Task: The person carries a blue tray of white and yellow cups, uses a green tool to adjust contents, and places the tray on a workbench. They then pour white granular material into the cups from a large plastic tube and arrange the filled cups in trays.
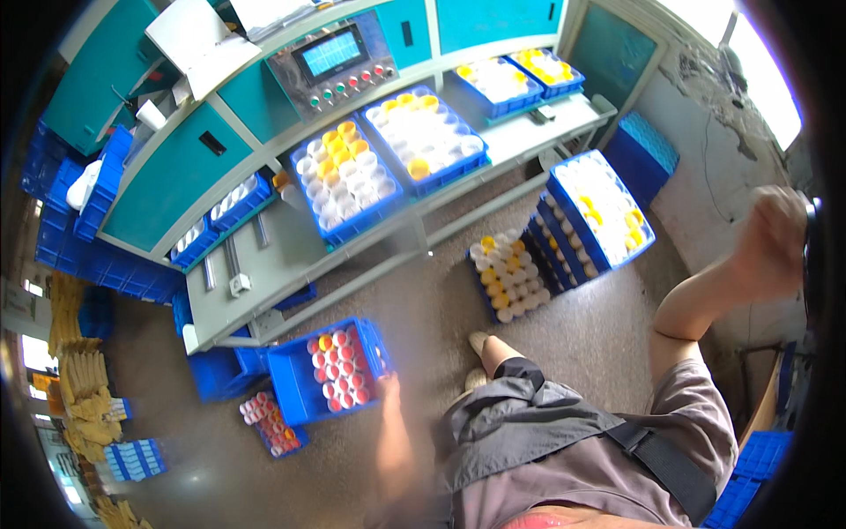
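My left hand is at the right end wall of a blue plastic crate, its fingers curled at the rim and partly hidden. Rows of small round cup-like pieces, white with red insides and a few yellow, fill the crate's right part; its left part shows a bare blue bottom. My right hand is raised high at the right side, fingers curled. A dark edge lies beside it, and I cannot make out what the fingers hold, if anything.
Ahead stands a long bench with blue crates of white and yellow cups. Behind it runs a teal machine with a control panel. Stacked crates stand on the floor right of it. A smaller crate of red-and-white cups lies at lower left.
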{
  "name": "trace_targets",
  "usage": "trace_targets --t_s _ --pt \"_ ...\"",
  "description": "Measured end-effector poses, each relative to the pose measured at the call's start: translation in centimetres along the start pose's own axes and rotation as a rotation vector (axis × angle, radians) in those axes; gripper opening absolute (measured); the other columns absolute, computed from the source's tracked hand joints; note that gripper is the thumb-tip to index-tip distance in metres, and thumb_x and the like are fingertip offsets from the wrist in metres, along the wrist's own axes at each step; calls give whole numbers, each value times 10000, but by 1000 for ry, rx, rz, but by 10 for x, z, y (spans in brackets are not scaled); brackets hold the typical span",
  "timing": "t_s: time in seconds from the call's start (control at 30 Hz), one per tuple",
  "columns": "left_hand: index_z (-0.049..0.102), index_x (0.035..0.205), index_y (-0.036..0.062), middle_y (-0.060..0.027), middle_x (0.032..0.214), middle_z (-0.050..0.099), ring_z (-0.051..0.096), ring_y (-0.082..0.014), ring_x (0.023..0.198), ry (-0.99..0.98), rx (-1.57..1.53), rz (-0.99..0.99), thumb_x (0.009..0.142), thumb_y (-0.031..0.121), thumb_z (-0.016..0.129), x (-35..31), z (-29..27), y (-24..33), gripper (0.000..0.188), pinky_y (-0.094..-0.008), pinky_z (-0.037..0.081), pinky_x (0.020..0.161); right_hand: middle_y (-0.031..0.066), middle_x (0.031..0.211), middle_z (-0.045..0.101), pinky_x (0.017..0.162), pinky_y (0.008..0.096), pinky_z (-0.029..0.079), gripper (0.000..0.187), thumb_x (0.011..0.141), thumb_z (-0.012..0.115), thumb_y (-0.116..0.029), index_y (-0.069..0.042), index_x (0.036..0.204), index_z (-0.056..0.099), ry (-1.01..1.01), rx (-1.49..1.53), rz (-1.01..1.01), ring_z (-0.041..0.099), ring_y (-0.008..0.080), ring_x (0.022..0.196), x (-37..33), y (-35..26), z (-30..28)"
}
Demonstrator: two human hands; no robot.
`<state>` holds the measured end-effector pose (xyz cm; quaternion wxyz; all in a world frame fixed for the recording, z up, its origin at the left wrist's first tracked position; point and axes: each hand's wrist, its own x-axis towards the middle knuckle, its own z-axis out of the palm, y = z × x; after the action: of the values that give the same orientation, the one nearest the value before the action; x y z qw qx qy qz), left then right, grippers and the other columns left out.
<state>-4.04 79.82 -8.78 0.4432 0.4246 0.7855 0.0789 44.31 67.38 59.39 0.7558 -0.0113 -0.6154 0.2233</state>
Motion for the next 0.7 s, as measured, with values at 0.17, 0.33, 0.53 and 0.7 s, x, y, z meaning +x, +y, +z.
trace_targets --t_s 0.17,0.33,0.53,0.7 --pt "631 1162 3 -225 1123 664 598 -409 1107 565 -20 438 929 436 676 105 -41 229 493 -486 461 985 74 857 645 639 260 511 184 1009 642 -211 -35 1019 588 290 -1039 40 632 129 708 -8 285 -107" --pt "432 1462 0 -228 1498 451 427 -404 1395 946 66 755 944 277 675 225 -102 457 636 -528 371 1129 93 980 719 762 272 564 241 970 662 -72 -25 1206 660 40 -1023 476 702 130 830 -4 584 -172" --pt "455 1491 3 -233 1580 382 374 -400 1462 879 281 616 957 440 621 281 -113 523 709 -527 352 1157 71 976 705 858 379 481 226 906 741 -227 -132 1110 730 -291 -1222 261 647 243 954 22 808 -220" --pt "430 1515 20 -221 1598 360 381 -397 1457 796 296 583 966 365 603 288 -119 527 671 -512 324 1181 8 909 709 765 354 421 113 896 720 -156 -135 1006 740 -265 -1268 89 630 170 840 35 896 -236"
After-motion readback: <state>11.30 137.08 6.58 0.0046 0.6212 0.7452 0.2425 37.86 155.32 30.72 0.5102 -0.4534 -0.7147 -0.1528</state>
